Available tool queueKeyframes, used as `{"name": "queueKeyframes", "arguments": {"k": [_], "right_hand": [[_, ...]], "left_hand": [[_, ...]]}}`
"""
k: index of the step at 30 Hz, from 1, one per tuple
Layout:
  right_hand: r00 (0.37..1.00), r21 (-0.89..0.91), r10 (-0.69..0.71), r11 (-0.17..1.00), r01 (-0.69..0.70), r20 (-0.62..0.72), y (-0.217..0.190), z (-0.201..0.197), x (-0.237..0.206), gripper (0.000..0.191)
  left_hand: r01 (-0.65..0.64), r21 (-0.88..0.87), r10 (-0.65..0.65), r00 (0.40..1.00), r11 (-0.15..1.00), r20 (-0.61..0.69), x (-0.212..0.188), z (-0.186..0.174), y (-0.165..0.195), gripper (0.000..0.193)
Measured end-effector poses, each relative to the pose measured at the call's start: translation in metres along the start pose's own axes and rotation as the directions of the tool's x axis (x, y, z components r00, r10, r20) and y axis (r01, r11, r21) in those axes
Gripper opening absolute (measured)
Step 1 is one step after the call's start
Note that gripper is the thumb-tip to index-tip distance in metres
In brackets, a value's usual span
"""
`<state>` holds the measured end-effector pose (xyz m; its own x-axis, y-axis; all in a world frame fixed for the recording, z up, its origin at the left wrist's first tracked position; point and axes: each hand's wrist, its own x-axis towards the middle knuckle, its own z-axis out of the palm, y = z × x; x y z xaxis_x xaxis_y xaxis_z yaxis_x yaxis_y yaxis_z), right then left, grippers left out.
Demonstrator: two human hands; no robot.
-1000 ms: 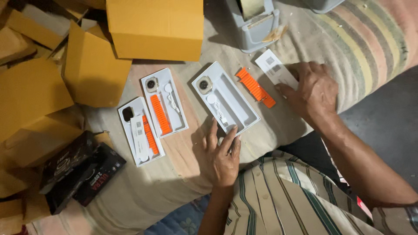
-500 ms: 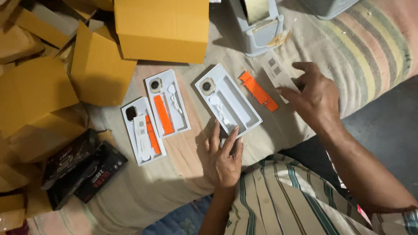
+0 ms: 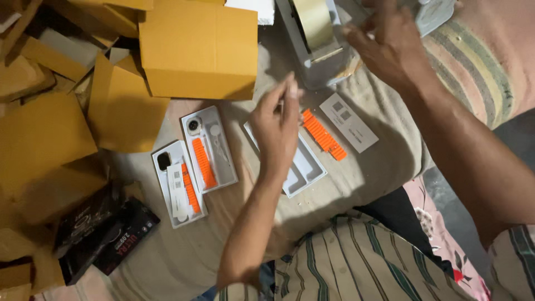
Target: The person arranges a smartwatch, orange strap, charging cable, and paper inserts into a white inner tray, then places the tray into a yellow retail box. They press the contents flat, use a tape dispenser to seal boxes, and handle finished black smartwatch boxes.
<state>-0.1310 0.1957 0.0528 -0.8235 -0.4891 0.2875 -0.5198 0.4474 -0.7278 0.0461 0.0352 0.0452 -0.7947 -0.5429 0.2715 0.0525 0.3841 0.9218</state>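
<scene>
**Hands lift off tray, right goes to tape dispenser**

Both hands have moved up since the earlier frames: the left one left the cloth by the near tray and now hangs over it, and the right one left the card and went up toward the tape dispenser.

Head view:
- Left hand [image 3: 277, 125] is raised above the near tray [image 3: 304, 167], fingers straight and pressed together, thumb alongside. May pinch something small at the tips; cannot tell.
- Right hand [image 3: 390, 47] is just right of the tape dispenser [image 3: 315, 39], fingers curled and spread. Cannot tell if it holds anything; fingertips run out of frame at the top.
- Orange strap [image 3: 324, 135] lies loose on the cloth just right of the near tray, touching neither hand.
- Card [image 3: 348, 122] lies flat right of the strap.
- Two filled trays [image 3: 195, 167] sit left of the near tray, each with a watch body and orange strap.
- Yellow boxes [image 3: 198, 47] are piled left of the dispenser; black boxes [image 3: 106, 234] lie well below-left of the trays.

To do it well, as I judge it: steady the dispenser before pulling tape, tear cleanly on the blade, keep the sleeve and forearm off the loose strap and near tray.
</scene>
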Motion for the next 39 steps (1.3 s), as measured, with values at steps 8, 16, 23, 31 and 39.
{"name": "queueKeyframes", "arguments": {"k": [8,16,23,31,39], "right_hand": [[0.975,-0.011,0.217,0.976,-0.217,0.036,0.001,0.029,0.044,0.079],[0.962,0.333,0.269,0.904,-0.270,0.050,-0.034,0.006,0.048,0.072],[0.903,0.438,0.418,0.797,-0.417,0.099,-0.028,0.004,-0.003,0.070],[0.873,0.543,0.479,0.710,-0.449,0.096,-0.010,0.021,-0.035,0.069],[0.877,0.658,0.471,0.632,-0.410,0.093,0.009,0.039,-0.052,0.061]], "left_hand": [[0.075,0.304,-0.073,0.997,0.950,-0.018,0.137,0.060,-0.013,0.052],[0.178,0.052,-0.184,0.972,0.983,0.148,0.162,0.048,-0.022,0.040],[0.366,-0.096,-0.359,0.929,0.926,0.084,0.103,0.027,-0.027,0.044],[0.455,-0.320,-0.450,0.888,0.831,0.095,0.027,0.045,-0.027,0.048],[0.388,-0.500,-0.333,0.922,0.774,0.200,0.040,0.079,-0.038,0.040]]}}
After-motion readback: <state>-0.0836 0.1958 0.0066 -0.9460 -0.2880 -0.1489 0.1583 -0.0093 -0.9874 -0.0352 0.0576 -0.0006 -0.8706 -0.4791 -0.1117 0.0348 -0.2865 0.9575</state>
